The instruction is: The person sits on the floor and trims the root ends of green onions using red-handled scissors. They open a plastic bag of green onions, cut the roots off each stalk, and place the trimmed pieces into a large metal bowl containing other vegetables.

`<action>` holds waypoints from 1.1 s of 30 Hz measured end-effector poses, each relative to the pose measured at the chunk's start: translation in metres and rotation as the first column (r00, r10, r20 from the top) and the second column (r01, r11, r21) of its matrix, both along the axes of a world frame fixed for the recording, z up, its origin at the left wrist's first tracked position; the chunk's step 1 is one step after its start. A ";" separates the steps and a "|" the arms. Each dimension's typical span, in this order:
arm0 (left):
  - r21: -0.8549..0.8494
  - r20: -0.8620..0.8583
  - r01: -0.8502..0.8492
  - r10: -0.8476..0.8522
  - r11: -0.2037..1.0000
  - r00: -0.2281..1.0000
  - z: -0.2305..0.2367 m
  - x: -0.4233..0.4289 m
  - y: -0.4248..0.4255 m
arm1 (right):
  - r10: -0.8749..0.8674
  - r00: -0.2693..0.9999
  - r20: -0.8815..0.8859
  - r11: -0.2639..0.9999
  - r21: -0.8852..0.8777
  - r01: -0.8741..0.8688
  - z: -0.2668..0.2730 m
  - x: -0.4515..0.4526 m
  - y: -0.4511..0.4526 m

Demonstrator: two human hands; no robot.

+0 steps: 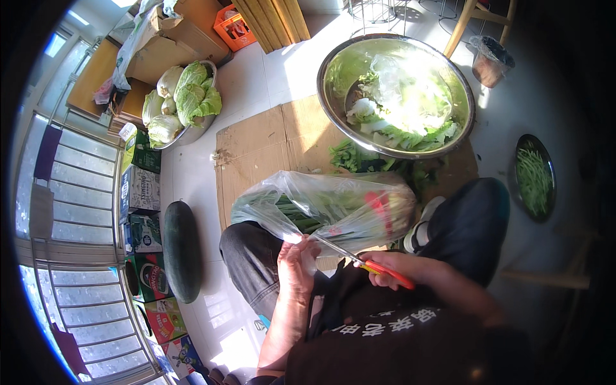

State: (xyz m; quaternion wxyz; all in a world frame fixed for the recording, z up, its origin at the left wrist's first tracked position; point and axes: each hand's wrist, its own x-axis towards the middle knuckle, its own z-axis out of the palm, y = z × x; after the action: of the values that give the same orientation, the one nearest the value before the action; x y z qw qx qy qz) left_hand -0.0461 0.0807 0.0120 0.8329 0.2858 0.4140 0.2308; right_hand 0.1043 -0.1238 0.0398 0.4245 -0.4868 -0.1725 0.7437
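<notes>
Across the flattened cardboard lies a clear plastic bag (337, 197) holding long green leafy stalks (293, 211), with a red band or tape (380, 211) around the pale end at the right. My left hand (294, 262) pinches a gathered edge of that bag close to my knee. In my right hand (390, 269) are scissors (392, 274) with red and yellow handles; their metal blades reach the plastic beside my left fingers. Whether the blades are apart is hard to tell. Loose green leaves (353, 156) rest just beyond the bag.
A large steel basin (332, 130) with cabbage leaves and plastic stands on the cardboard sheet (250, 154). Leftward are a bowl of napa cabbages (192, 94), a winter melon (183, 252) and several beer cartons (147, 276). A dish of green beans (534, 178) and a small bin (491, 62) sit rightward.
</notes>
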 end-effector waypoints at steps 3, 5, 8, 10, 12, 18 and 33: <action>0.054 0.175 0.021 -0.031 0.998 0.984 0.011 0.003 -0.004 | 0.059 0.995 0.081 0.998 -0.016 -0.058 0.003 0.000 -0.002; 0.065 0.113 -0.046 0.039 0.997 0.993 0.013 0.004 -0.007 | 0.030 0.979 0.203 0.995 0.087 -0.049 0.003 -0.001 0.000; 0.113 0.123 -0.019 0.005 0.993 0.992 0.014 0.007 -0.006 | 0.071 0.925 0.374 0.989 0.098 -0.115 0.006 0.000 0.006; 0.149 0.095 -0.031 0.017 0.988 0.995 0.017 0.008 -0.008 | 0.098 0.889 0.447 0.987 0.073 -0.145 0.012 0.002 0.010; 0.132 0.068 -0.072 0.064 0.989 0.996 0.020 0.008 -0.010 | 0.116 0.842 0.528 0.984 0.057 -0.171 0.020 0.005 0.013; 0.127 0.149 -0.108 0.089 0.986 0.985 0.016 0.008 -0.013 | 0.184 0.812 0.553 0.977 -0.015 -0.212 0.031 0.006 0.013; 0.195 0.090 -0.055 0.038 0.979 0.995 0.010 0.008 -0.004 | -0.112 0.749 0.653 0.987 0.158 0.009 0.024 -0.040 0.030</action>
State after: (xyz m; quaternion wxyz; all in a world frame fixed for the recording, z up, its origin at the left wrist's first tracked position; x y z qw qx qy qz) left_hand -0.0377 0.0762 0.0215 0.8117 0.3471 0.3596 0.3023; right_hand 0.0640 -0.0936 0.0640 0.3944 -0.6909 -0.3488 0.4954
